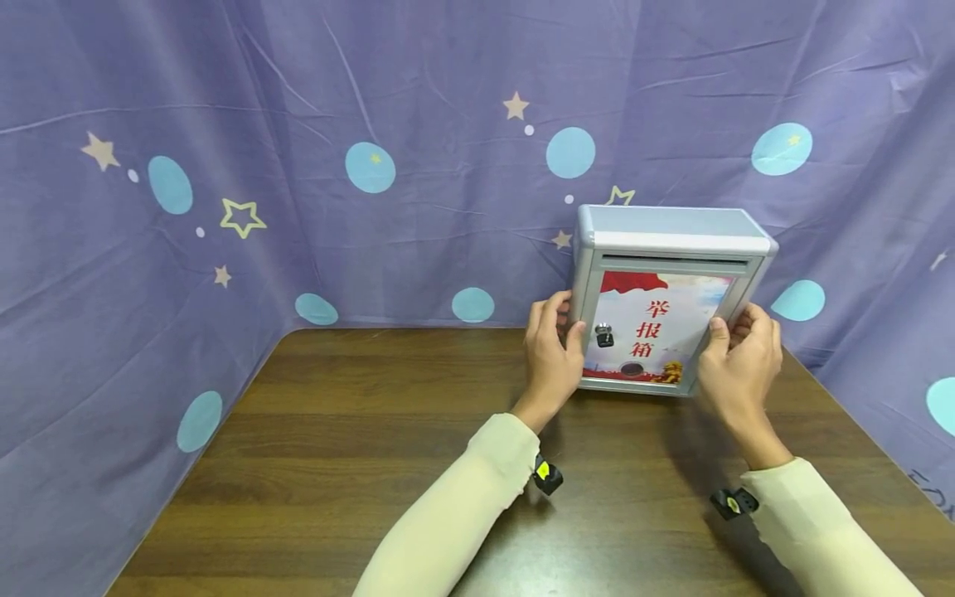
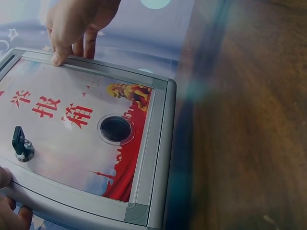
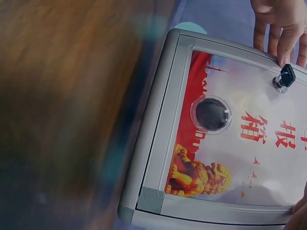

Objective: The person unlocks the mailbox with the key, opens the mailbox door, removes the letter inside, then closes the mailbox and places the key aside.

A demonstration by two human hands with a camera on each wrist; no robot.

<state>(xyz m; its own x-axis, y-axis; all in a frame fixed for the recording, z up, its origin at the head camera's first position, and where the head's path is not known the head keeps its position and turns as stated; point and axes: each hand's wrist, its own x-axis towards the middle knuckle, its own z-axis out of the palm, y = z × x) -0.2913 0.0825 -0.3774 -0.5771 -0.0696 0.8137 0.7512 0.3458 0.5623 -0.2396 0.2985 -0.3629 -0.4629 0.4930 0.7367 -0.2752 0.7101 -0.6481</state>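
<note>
A silver metal report box [image 1: 652, 323] with a lockable front door is held up off the table, between both hands, slightly tilted. Its door carries red Chinese characters, a round dark window [image 2: 115, 129] and a lock with a black-headed key [image 3: 287, 75] in it. A slot runs across the front near the top. My left hand [image 1: 554, 348] grips the box's left side, thumb at the front edge near the lock. Along the opposite side, my right hand [image 1: 742, 356] grips with its thumb on the front frame; its other fingers are partly hidden behind the box.
Below the box lies a brown wood-grain table [image 1: 358, 464]. A purple curtain [image 1: 448, 207] with stars and blue dots hangs behind it and at both sides. Dark wrist cameras [image 1: 547, 475] sit at both cream sleeves.
</note>
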